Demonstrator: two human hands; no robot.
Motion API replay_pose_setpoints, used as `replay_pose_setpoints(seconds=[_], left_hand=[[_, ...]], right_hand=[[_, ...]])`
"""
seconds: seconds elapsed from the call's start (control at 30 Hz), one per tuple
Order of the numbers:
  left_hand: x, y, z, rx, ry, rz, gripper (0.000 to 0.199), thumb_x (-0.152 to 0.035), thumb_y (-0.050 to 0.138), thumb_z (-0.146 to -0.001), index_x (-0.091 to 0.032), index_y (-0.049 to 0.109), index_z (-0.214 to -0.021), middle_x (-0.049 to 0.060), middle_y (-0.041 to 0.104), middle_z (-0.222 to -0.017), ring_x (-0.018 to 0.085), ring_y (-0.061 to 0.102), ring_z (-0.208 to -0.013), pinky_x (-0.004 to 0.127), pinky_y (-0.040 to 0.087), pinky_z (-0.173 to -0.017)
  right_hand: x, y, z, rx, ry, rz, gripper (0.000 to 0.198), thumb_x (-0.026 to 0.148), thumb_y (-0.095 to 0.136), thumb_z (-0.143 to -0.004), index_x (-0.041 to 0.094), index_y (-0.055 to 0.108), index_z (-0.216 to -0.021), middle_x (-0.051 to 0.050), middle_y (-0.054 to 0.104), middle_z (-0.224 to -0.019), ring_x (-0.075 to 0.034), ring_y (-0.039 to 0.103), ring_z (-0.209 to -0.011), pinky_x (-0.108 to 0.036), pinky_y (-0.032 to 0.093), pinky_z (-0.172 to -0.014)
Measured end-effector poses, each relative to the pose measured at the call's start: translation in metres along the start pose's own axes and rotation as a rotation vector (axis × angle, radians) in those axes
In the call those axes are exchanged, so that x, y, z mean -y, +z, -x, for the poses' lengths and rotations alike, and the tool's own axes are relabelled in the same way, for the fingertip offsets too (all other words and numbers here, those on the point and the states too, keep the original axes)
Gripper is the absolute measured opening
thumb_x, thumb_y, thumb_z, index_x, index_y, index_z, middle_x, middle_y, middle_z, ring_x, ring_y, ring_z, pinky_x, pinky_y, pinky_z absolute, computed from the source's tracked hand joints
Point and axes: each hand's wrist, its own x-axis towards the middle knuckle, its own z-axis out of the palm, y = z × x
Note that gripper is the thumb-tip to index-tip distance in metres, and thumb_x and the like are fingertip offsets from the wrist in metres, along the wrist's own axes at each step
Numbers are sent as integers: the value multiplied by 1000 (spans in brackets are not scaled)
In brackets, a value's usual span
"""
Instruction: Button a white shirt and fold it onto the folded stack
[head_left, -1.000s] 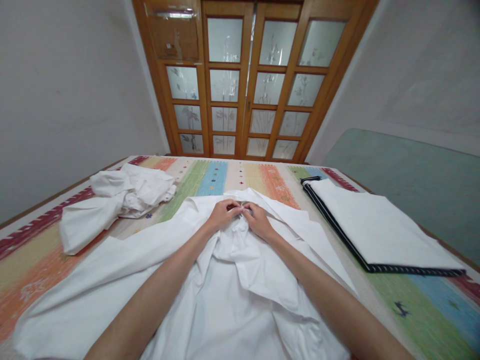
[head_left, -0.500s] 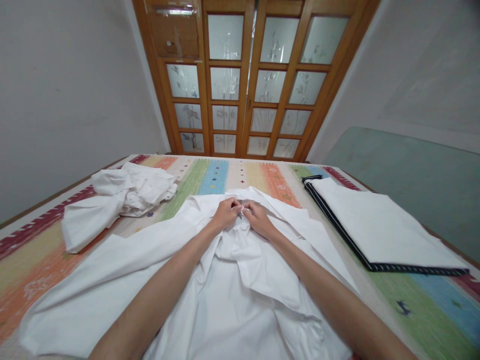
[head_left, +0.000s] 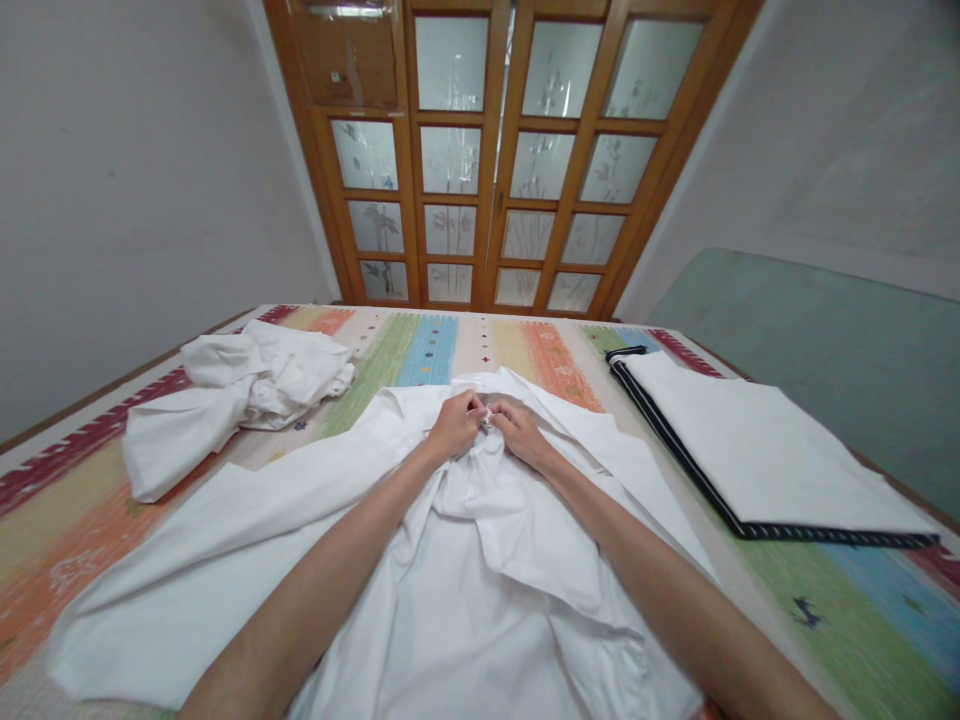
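Observation:
A white shirt (head_left: 480, 570) lies spread and wrinkled in front of me, one sleeve stretched out to the left. Near its far edge, my left hand (head_left: 456, 424) is closed in a pinch on a gathered bit of the shirt's cloth. My right hand (head_left: 517, 430) pinches the same spot from the other side, so the fingertips of both hands almost meet. What exactly sits between the fingertips is too small to make out. Below the hands the cloth bunches into folds.
A crumpled white garment (head_left: 300, 375) lies at the left. On the right is a folded white cloth (head_left: 765, 440) over a black-edged piece (head_left: 697, 490). A striped, colourful cloth (head_left: 427, 350) covers the table. Wooden glazed doors (head_left: 491, 150) stand beyond; a pale green panel (head_left: 825, 350) is at right.
Both hands stay at the same place on the shirt, with only a slight shift of the fingers. The view has tilted very slightly.

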Motion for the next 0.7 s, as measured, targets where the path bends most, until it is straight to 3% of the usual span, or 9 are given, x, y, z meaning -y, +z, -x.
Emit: replay_pose_setpoints(seconds=[0.33, 0.7], left_hand=[[-4, 0, 2, 17, 83, 6, 13, -13, 49, -79, -19, 49, -68, -1, 57, -65, 13, 53, -64, 26, 41, -66], [-6, -2, 6, 13, 65, 80, 10, -18, 51, -80, -19, 51, -70, -1, 57, -67, 13, 54, -66, 26, 42, -68]], right_hand=[[8, -5, -1, 33, 149, -129, 17, 29, 41, -74, 20, 53, -65, 2, 57, -64, -15, 51, -65, -25, 40, -63], [13, -9, 2, 50, 200, -221, 15, 30, 45, -71, 19, 56, -67, 2, 56, -64, -15, 49, -65, -26, 39, -67]])
